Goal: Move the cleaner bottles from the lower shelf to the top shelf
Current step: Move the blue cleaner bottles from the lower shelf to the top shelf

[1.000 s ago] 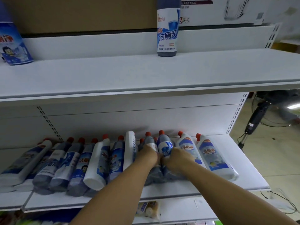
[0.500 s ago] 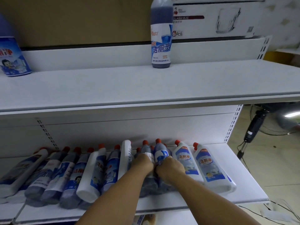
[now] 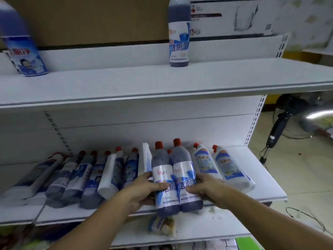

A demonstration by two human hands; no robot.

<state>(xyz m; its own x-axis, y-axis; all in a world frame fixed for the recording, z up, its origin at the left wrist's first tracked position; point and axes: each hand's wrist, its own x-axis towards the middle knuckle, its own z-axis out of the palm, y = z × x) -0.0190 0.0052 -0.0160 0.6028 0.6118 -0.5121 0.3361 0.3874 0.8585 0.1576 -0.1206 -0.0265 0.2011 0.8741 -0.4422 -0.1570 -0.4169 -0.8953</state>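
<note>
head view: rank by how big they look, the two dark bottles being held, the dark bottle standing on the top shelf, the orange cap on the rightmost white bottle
1. Held pair of dark bottles, though nearness to the camera inflates it.
2. Standing dark bottle.
3. Orange cap, clearly smallest.

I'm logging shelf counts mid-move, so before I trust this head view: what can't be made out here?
- Bottle at the top shelf's far left: its top is cut off by the frame edge and motion-blurred.
- Bottles lying at the lower shelf's left: blurred and overlapping, so there is no sure count.
- A small red cap between the two held dark bottles: its bottle is hidden behind them.
- Left hand and right hand: fingers behind the bottles are hidden.
</note>
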